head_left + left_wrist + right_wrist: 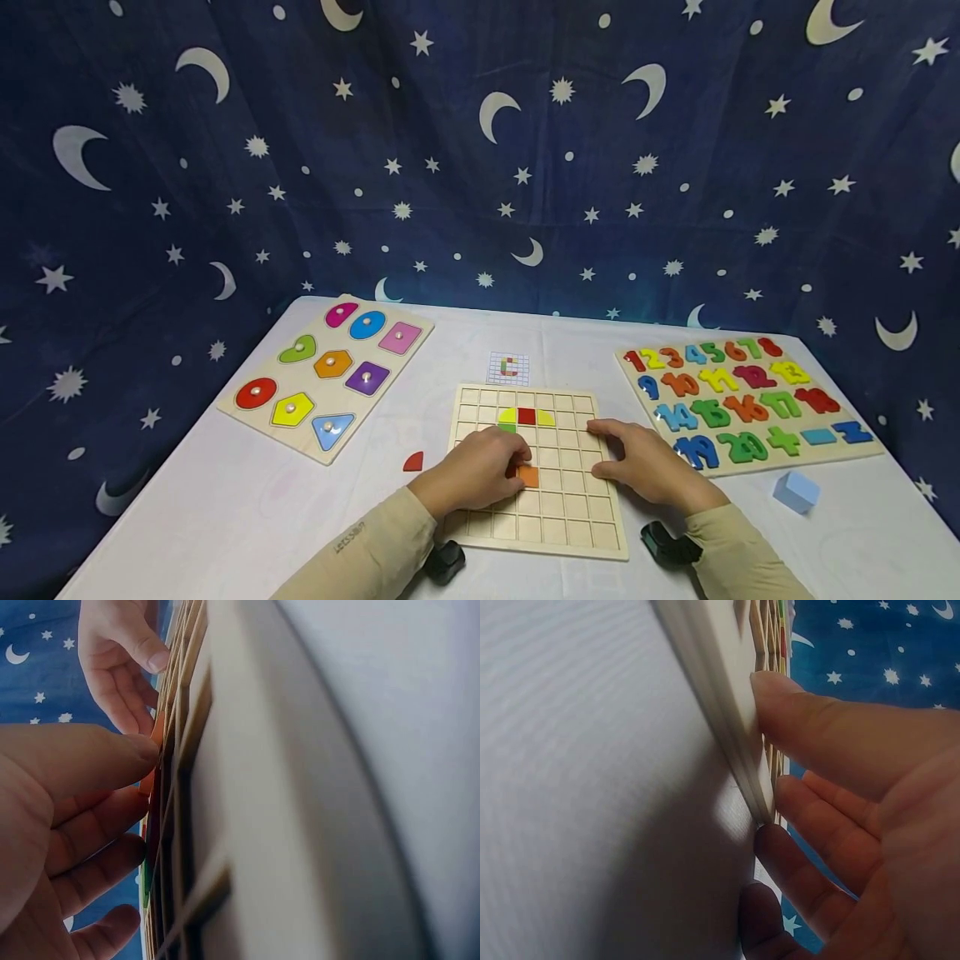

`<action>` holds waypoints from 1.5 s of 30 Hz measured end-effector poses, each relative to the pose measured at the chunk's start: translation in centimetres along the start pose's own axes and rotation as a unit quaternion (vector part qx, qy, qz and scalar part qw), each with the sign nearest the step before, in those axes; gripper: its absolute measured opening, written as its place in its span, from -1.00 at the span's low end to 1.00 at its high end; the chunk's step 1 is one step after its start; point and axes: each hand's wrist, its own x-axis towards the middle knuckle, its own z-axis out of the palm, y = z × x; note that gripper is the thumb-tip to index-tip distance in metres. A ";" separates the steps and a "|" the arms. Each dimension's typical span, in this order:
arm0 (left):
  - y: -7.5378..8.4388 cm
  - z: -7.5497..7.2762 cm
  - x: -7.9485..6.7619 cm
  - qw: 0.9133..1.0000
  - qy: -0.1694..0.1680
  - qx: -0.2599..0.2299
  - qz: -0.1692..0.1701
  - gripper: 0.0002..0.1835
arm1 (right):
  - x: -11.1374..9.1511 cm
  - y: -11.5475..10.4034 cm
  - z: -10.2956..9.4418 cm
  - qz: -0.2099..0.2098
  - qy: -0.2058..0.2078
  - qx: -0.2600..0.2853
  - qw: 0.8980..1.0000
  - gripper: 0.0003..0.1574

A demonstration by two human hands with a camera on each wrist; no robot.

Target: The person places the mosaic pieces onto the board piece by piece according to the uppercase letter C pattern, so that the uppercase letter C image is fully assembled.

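A wooden grid board [577, 532] lies in front of me on the white table. My left hand [480, 471] pinches an orange square tile [529, 477] between thumb and fingers over the board's middle cells; the tile looks tilted in the left wrist view. Toward the board's far side sit a red square tile [527, 416], yellow rounded tiles [547, 417] and a green tile [507, 427]. The left hand partly hides another reddish tile beside the orange one. At the board's right edge, my right hand [651, 462] rests its thumb and fingertips with the fingers loosely extended.
Behind the board lies a small pattern card [508, 367]. A red quarter-round tile [413, 462] is on the table at left. The knobbed shape puzzle [318, 385] stands far left, the number puzzle [810, 457] at right, with a light blue block [797, 492] in front of it.
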 end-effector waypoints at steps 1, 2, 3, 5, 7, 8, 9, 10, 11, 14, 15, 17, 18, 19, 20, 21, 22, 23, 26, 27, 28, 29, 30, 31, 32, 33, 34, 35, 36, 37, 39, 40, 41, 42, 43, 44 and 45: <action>0.0 0.0 0.0 1.000 0.001 0.000 0.001 -0.80 | 0.0 0.0 0.0 0.000 0.000 0.001 1.000 -0.23; 0.0 0.1 0.1 1.000 0.001 0.001 0.002 -0.80 | 0.0 0.0 0.0 0.001 -0.001 0.001 1.000 -0.23; 0.0 0.1 0.1 1.000 0.001 0.001 0.002 -0.80 | 0.0 0.0 0.0 0.000 -0.001 0.001 1.000 -0.23; 0.0 0.2 0.1 1.000 0.003 0.004 0.004 -0.80 | 0.0 0.0 0.0 0.000 -0.001 0.000 1.000 -0.23; 0.0 0.2 0.2 1.000 0.005 0.007 0.007 -0.80 | 0.0 0.0 0.0 0.000 0.000 -0.001 1.000 -0.23; 0.0 0.3 0.2 1.000 0.006 0.008 0.009 -0.80 | 0.0 0.0 0.0 0.000 0.000 -0.002 1.000 -0.23; 0.0 0.3 0.2 1.000 0.007 0.009 0.010 -0.80 | 0.0 0.0 0.0 0.000 0.000 -0.003 1.000 -0.23; 0.0 0.3 0.2 1.000 0.008 0.010 0.011 -0.80 | 0.0 0.0 0.0 -0.001 0.000 -0.003 1.000 -0.23; 0.0 0.3 0.2 1.000 0.008 0.010 0.012 -0.80 | 0.0 0.0 0.0 -0.002 0.001 -0.003 1.000 -0.23; 0.0 0.4 0.3 1.000 0.007 0.011 0.015 -0.81 | 0.0 0.1 -0.1 -0.006 0.001 -0.004 1.000 -0.23; 0.0 0.4 0.3 1.000 0.006 0.012 0.015 -0.82 | 0.0 0.1 -0.1 -0.008 0.002 -0.003 1.000 -0.24; 0.1 0.5 0.4 1.000 0.004 0.015 0.015 -0.82 | 0.0 0.1 -0.1 -0.010 0.002 -0.003 1.000 -0.24; 0.1 0.5 0.4 1.000 0.003 0.017 0.015 -0.82 | 0.0 0.1 -0.1 -0.011 0.002 -0.002 1.000 -0.24; 0.1 0.5 0.4 1.000 0.002 0.019 0.014 -0.82 | 0.0 0.1 -0.1 -0.011 0.002 -0.002 1.000 -0.24; 0.1 0.5 0.4 1.000 0.001 0.020 0.012 -0.82 | 0.0 0.1 -0.1 -0.010 0.002 -0.002 1.000 -0.24; 0.1 0.5 0.4 1.000 0.000 0.021 0.010 -0.82 | 0.0 0.1 -0.1 -0.009 0.001 -0.001 1.000 -0.24; 0.1 0.5 0.4 1.000 0.000 0.023 0.009 -0.82 | 0.0 0.0 -0.1 -0.009 0.001 -0.002 1.000 -0.24; 0.1 0.5 0.4 1.000 -0.001 0.023 0.008 -0.82 | 0.0 0.0 -0.1 -0.008 0.001 -0.002 1.000 -0.23; 0.1 0.5 0.4 1.000 -0.001 0.021 0.005 -0.83 | 0.0 0.0 -0.1 -0.006 0.000 -0.003 1.000 -0.23; 0.1 0.5 0.4 1.000 -0.001 0.020 0.004 -0.83 | 0.0 0.0 -0.1 -0.006 0.000 -0.004 1.000 -0.23; 0.1 0.5 0.4 1.000 -0.001 0.019 0.003 -0.83 | 0.0 0.0 -0.1 -0.005 0.001 -0.005 1.000 -0.23; 0.2 0.4 0.4 1.000 -0.002 0.017 0.002 -0.83 | 0.0 0.0 -0.1 -0.005 0.000 -0.005 1.000 -0.23; 0.2 0.4 0.4 1.000 -0.002 0.016 0.001 -0.83 | 0.0 0.0 -0.1 -0.005 0.001 -0.005 1.000 -0.23; 0.2 0.4 0.4 1.000 -0.002 0.015 0.000 -0.83 | 0.0 0.0 -0.1 -0.004 0.000 -0.004 1.000 -0.23; 0.2 0.4 0.4 1.000 -0.002 0.014 0.000 -0.83 | 0.0 0.0 -0.1 -0.003 0.000 -0.004 1.000 -0.23; 0.2 0.3 0.3 1.000 -0.002 0.012 0.000 -0.83 | 0.0 0.0 -0.1 -0.002 0.000 -0.003 1.000 -0.23; 0.2 0.3 0.3 1.000 -0.001 0.012 0.000 -0.83 | 0.0 0.0 -0.1 -0.001 0.000 -0.002 1.000 -0.23; 0.2 0.2 0.2 1.000 0.000 0.011 0.000 -0.83 | 0.0 0.0 -0.1 0.000 -0.001 -0.001 1.000 -0.23; 0.1 0.1 0.2 1.000 0.002 0.007 -0.001 -0.83 | 0.0 0.0 -0.1 0.002 -0.001 0.000 1.000 -0.23; 0.1 -0.1 0.1 1.000 0.004 0.004 -0.002 -0.82 | 0.0 -0.1 -0.1 0.003 -0.002 0.000 1.000 -0.23; 0.0 -0.5 0.0 1.000 0.006 -0.005 -0.007 -0.81 | 0.0 -0.1 -0.1 0.004 -0.002 0.000 1.000 -0.23; 0.0 -0.7 -0.1 1.000 0.007 -0.009 -0.009 -0.81 | 0.0 -0.1 -0.1 0.005 -0.002 0.000 1.000 -0.23; -0.1 -0.9 -0.2 1.000 0.007 -0.014 -0.013 -0.80 | 0.0 -0.1 -0.1 0.005 -0.002 -0.001 1.000 -0.23; -0.2 -1.2 -0.3 1.000 0.007 -0.019 -0.017 -0.80 | 0.0 -0.1 -0.1 0.004 -0.002 -0.002 1.000 -0.23; -0.3 -1.4 -0.4 1.000 0.006 -0.021 -0.021 -0.79 | 0.0 -0.1 -0.1 0.003 -0.002 -0.002 1.000 -0.23; -0.4 -1.6 -0.5 0.999 0.007 -0.023 -0.024 -0.78 | 0.0 -0.1 -0.1 0.003 -0.002 -0.003 1.000 -0.23; -0.5 -1.8 -0.6 0.999 0.007 -0.024 -0.026 -0.78 | 0.0 -0.1 -0.1 0.003 -0.002 -0.003 1.000 -0.23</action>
